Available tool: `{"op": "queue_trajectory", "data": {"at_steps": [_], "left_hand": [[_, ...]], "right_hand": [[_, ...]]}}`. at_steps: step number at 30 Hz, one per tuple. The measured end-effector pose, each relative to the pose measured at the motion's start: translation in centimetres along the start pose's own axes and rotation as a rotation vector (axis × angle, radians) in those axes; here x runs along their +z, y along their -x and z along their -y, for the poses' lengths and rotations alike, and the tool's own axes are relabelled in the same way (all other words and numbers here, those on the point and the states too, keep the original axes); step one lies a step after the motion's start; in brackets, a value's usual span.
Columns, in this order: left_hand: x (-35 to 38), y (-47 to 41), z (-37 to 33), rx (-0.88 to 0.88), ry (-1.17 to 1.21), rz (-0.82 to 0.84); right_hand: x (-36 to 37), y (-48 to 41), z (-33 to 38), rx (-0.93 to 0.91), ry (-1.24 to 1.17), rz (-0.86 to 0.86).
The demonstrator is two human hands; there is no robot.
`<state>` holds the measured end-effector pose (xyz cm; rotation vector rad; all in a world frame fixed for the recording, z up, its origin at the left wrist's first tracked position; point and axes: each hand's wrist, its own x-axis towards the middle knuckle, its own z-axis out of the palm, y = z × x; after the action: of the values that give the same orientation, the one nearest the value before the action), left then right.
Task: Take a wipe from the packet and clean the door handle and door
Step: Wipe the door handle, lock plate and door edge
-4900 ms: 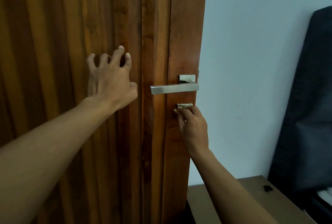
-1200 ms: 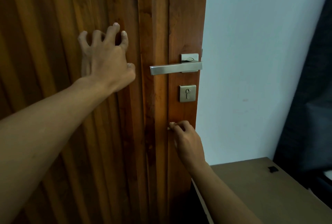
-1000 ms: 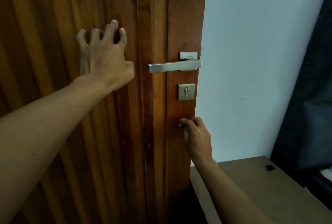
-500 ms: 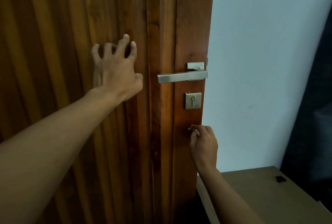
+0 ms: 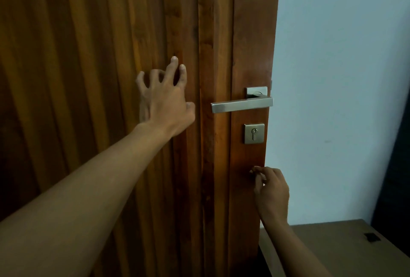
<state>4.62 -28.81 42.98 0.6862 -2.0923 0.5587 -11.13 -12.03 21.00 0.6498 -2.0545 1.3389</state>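
Door handle (image 5: 241, 104): brushed metal lever on the right stile of the wooden door (image 5: 111, 77), long axis horizontal, free end pointing to 9 o'clock, pivot plate at the 3 o'clock end. Keyhole plate (image 5: 254, 133) sits directly below it.

Right hand (image 5: 271, 194): low against the door edge, under the keyhole plate. Handle lies at about 11 o'clock from its fingers (image 5: 257, 171), well apart. Fingers bunched together at the tips against the wood; a wipe may be pinched there, but I cannot tell, since nothing pale shows clearly. No packet in view.

Left hand (image 5: 165, 101): spread on the ribbed panel, fingertips (image 5: 174, 60) apart and pressed to the wood, bracing the door. Handle's free end lies at 3 o'clock from it, near, and closer than to the right hand.

Judgement: the door-edge wiping is the step in hand. A return to the lever would mean the right hand travelling up past the keyhole plate, then along the horizontal bar.
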Motion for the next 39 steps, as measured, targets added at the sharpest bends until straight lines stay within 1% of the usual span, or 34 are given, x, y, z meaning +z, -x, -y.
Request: {"op": "queue_trajectory", "data": {"at_steps": [3, 7, 11, 14, 16, 19, 23, 25, 30, 35, 37, 39], "left_hand": [[0.2, 0.0, 0.1, 0.004, 0.011, -0.009], [0.4, 0.1, 0.0, -0.005, 0.022, -0.015], [0.4, 0.1, -0.2, -0.011, 0.018, -0.008], [0.3, 0.1, 0.0, -0.001, 0.009, -0.012], [0.2, 0.1, 0.1, 0.003, 0.007, -0.01], [0.3, 0.1, 0.1, -0.002, 0.005, -0.014], [0.2, 0.0, 0.0, 0.006, 0.007, -0.008], [0.3, 0.0, 0.0, 0.007, -0.001, -0.007], [0.2, 0.1, -0.3, -0.007, 0.028, -0.002], [0.0, 0.2, 0.0, 0.002, 0.018, 0.002], [0.0, 0.2, -0.1, 0.002, 0.012, 0.008], [0.0, 0.2, -0.2, 0.001, 0.008, 0.006]], "right_hand": [[0.0, 0.0, -0.4, 0.043, 0.014, -0.019], [0.0, 0.2, 0.5, 0.05, -0.004, -0.009], [0.6, 1.2, 1.7, -0.071, 0.006, 0.059], [1.1, 2.0, 1.3, -0.18, 0.063, 0.13], [1.0, 2.4, 0.8, -0.214, 0.083, 0.176], [0.6, 1.8, 0.3, -0.173, 0.05, 0.162], [0.0, 0.5, -0.3, 0.034, -0.012, 0.025], [0.1, 0.6, -0.1, 0.073, -0.007, -0.001], [1.6, 2.9, 1.8, -0.075, -0.024, 0.135], [2.2, 4.4, 0.8, -0.154, 0.039, 0.247], [1.9, 4.5, 0.1, -0.147, 0.053, 0.263], [1.3, 3.9, -0.6, -0.1, 0.034, 0.226]]}}
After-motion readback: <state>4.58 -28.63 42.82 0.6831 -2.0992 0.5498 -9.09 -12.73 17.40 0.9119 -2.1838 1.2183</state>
